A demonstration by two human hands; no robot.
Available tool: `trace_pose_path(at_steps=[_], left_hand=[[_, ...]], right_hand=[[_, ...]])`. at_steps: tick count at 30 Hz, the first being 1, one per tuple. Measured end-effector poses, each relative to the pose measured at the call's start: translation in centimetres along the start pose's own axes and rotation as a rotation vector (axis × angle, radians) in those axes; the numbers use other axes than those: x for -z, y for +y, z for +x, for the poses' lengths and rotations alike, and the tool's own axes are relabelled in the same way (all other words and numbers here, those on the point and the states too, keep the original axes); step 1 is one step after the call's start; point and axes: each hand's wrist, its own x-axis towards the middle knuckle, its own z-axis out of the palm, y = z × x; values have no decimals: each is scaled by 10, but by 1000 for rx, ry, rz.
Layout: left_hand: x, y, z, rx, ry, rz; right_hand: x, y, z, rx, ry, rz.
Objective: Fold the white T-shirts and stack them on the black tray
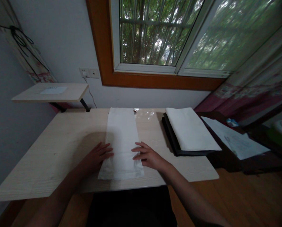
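A long white folded cloth [123, 135] lies flat on the light wooden desk [67, 138], its near edge a little wider than its far end. My left hand [99, 155] rests at the cloth's left edge, fingers stretched out, with the tips on the fabric. At the right edge lies my right hand [147, 154], fingers spread and the tips touching the cloth. Neither hand grips anything.
To the right, a white folded sheet [190, 129] tops a black stack [171, 135]. A raised wooden shelf [72, 91] stands at back left. Farther right, papers [235, 138] lie on a dark surface. A window [159, 34] and wall sockets [89, 73] are behind.
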Motion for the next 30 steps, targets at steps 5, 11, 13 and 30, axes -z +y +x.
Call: trace_pose_path(at_steps=[5,11,13,30], left_hand=[[6,12,3,-57,-2,-108],[14,13,-2,28,16,-300],[21,16,-3,95,-5,-364],[58,33,25,949,392,-1199]], right_hand=[[-1,-4,0,-20,8,179],[2,-8,2,-78,117,394],[6,-13,2,-139,119,477],[36,-25,48,-588,509,924]])
